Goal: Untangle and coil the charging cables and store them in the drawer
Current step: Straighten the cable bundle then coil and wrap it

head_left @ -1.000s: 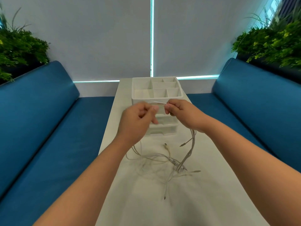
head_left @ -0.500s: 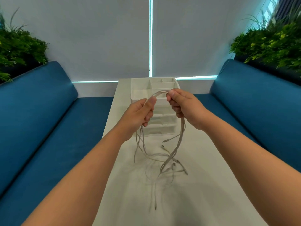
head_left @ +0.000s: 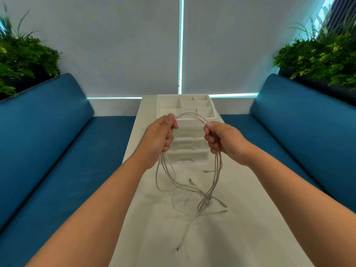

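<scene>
Cables (head_left: 192,182): one pale tangled bunch, held up over the counter (head_left: 240,228) by both hands. Left hand (head_left: 159,137) has fingers curled round the left side of the bunch, thumb pressed on top. Right hand (head_left: 225,139) grips the right side the same way, fingers wrapped round several strands. Hands are apart, and between them the strands arch up in a bow in front of the drawer unit (head_left: 187,132).

Below the left hand the strands drop in long loose loops. Below the right hand they run down as a tighter bundle. Both sides meet in a knot low and just right of centre, near the counter surface; can't tell whether the knot touches it. Several plug ends stick out around the knot, and one thin strand trails toward the camera along the counter, ending in a dark tip.

Drawer unit: white, stands at the far end of the counter, open divided tray on top, clear-fronted drawers below, all pushed in.

Blue sofas (head_left: 48,141) flank the counter on both sides, green plants (head_left: 23,60) behind each.
</scene>
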`<control>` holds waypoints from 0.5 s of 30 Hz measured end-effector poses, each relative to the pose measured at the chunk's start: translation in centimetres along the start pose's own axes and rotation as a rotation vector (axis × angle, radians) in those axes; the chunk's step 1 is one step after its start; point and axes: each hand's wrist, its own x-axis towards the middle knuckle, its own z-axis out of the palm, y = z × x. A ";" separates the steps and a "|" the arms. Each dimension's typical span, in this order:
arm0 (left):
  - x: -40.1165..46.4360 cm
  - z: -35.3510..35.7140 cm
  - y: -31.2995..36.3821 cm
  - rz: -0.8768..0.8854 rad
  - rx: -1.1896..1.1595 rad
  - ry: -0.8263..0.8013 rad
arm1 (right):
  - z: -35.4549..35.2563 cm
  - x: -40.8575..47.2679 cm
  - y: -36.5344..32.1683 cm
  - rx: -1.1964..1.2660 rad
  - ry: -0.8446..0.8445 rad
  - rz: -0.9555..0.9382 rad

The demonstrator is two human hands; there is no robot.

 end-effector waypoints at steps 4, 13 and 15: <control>0.3 0.0 0.2 0.004 0.036 -0.042 | 0.2 -0.4 0.3 -0.085 0.015 0.077; 1.0 0.7 1.8 0.029 0.292 -0.164 | 2.0 0.7 -5.0 -0.856 -0.015 -0.136; 1.3 1.1 2.5 0.027 0.276 -0.153 | 2.7 1.2 -6.1 -0.940 -0.030 -0.137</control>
